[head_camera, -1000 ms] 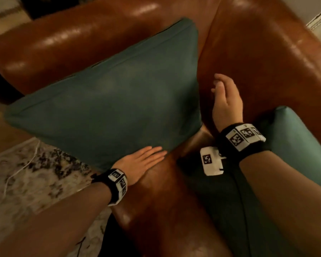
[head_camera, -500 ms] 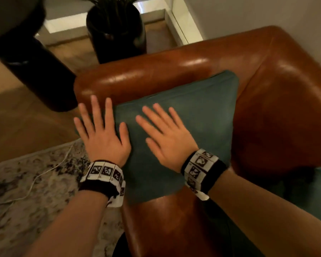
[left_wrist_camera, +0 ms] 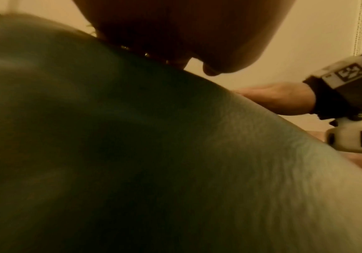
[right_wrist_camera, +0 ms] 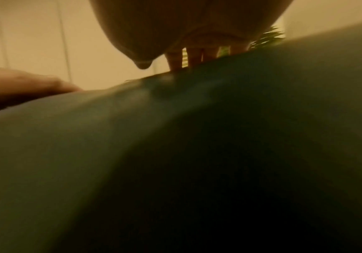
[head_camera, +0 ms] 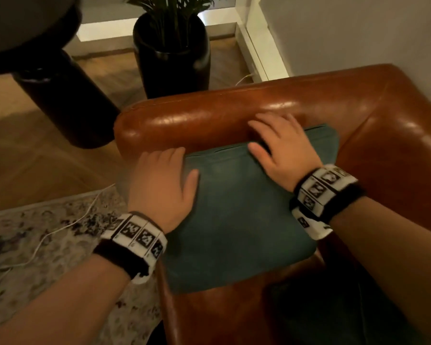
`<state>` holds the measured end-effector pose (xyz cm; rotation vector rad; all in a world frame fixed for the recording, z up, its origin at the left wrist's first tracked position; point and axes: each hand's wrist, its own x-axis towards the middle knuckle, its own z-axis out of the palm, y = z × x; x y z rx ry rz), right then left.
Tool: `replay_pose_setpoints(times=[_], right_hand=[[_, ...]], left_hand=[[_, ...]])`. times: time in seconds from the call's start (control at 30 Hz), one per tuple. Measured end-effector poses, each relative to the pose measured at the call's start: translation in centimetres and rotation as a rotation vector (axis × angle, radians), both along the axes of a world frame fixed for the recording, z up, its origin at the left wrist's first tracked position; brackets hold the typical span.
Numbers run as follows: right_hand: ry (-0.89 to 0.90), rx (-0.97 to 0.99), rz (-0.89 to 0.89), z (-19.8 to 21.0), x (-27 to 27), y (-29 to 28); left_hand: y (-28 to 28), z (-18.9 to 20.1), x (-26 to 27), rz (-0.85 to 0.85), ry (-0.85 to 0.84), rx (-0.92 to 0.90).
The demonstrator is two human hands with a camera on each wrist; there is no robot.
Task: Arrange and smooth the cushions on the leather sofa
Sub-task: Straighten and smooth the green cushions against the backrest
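A teal cushion [head_camera: 241,207] leans against the arm of the brown leather sofa [head_camera: 209,118]. My left hand [head_camera: 163,173] holds its upper left corner, fingers bent over the edge and thumb on the front face. My right hand [head_camera: 280,143] grips the top edge further right, fingers down in the gap between cushion and sofa arm. In the left wrist view the cushion [left_wrist_camera: 154,154] fills the frame under the left hand [left_wrist_camera: 186,34]. The right wrist view shows the right hand's fingers [right_wrist_camera: 175,59] dipping behind the cushion [right_wrist_camera: 175,154]. A second teal cushion [head_camera: 358,307] lies in shadow on the seat.
Behind the sofa arm stand a black planter [head_camera: 172,58] with a palm and a dark round table pedestal [head_camera: 67,100]. A patterned rug [head_camera: 47,245] with a white cable [head_camera: 67,222] lies left of the sofa. A pale wall [head_camera: 358,33] runs along the right.
Both hands slid up from flat on the cushion's front face to its top edge, and their fingers now curl over it. My head moved closer over the sofa arm.
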<state>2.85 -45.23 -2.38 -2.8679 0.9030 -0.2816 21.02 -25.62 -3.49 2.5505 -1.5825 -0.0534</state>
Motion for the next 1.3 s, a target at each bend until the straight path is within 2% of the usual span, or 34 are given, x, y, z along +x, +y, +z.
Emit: replay_pose_setpoints(times=[0.1,0.17,0.37,0.53,0.67,0.73,0.9,1.07,1.13,1.2,1.27,1.3], right_hand=[[0.149,0.12,0.061,0.3,3.1,0.8],[0.22,0.071,0.062,0.1,3.6,1.3],[0.142,-0.046,0.108,-0.2,3.2,2.5],[0.1,-0.013,0.143,-1.1,4.0,4.4],[0.096,0.0,0.138,-1.2,4.3,4.0],[0.104,0.027,0.098,-1.1,3.0,2.6],[0.195,-0.012,-0.023,-1.0,-4.5,-2.7],[0.161,-0.019,-0.012,-0.9,-3.3,-3.4],[0.103,0.019,-0.028,-0.7,-4.0,-3.7],[-0.082,0.072,-0.149,-0.6,-5.9,-4.0],[-0.346,0.213,-0.477,-0.9,-8.6,-4.5],[-0.438,0.359,-0.661,-1.0,-9.6,-4.6]], left_hand=[[-2.0,0.1,-0.8,0.028,0.022,0.093],[-2.1,-0.1,-0.8,0.029,0.008,0.091],[-2.6,0.7,-0.9,0.04,0.092,0.069],[-3.8,0.3,-1.4,-0.069,0.032,0.117],[-3.9,0.1,-1.2,-0.134,0.024,0.073],[-3.4,0.2,-0.3,-0.152,0.026,0.058],[1.2,-0.1,5.3,-0.118,-0.049,0.106],[1.9,-0.7,6.5,-0.12,-0.004,0.019],[2.0,-1.0,6.7,-0.116,0.092,-0.032],[3.7,-1.5,7.0,-0.039,0.311,-0.144],[6.7,-2.2,6.8,0.176,0.568,-0.28],[8.2,-2.4,6.1,0.275,0.681,-0.29]])
